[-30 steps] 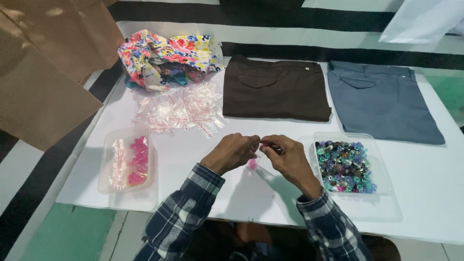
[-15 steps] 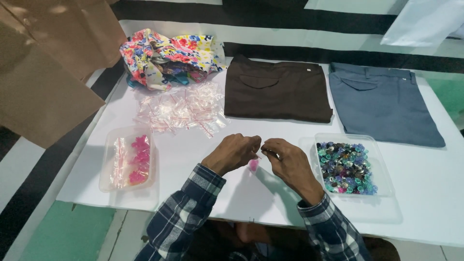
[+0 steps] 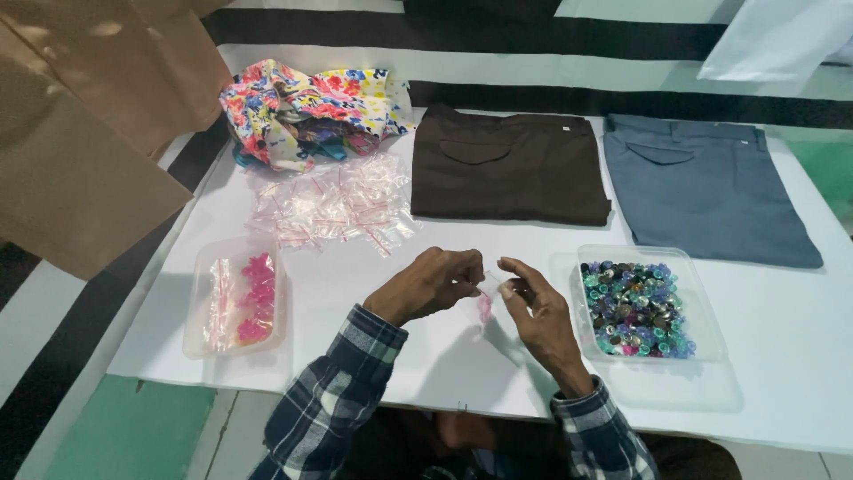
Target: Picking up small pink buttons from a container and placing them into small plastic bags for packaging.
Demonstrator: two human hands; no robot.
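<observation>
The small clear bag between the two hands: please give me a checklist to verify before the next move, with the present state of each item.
1. Both hands on the small clear bag: left hand and right hand pinch its top. Ok.
2. Pink pieces inside the bag: ok.
3. Bag mouth sealed: cannot tell.
4. Tray of filled bags within reach at the left: ok.
5. Tray of mixed beads beside the right hand: ok.
6. Pile of empty bags at hand: ok.

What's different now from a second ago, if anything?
Hardly anything. Both hands, left hand and right hand, still pinch the small clear bag with pink bits between them; the right hand has dipped slightly. The tray of pink pieces, tray of mixed beads, pile of empty bags and folded trousers lie unchanged.
</observation>
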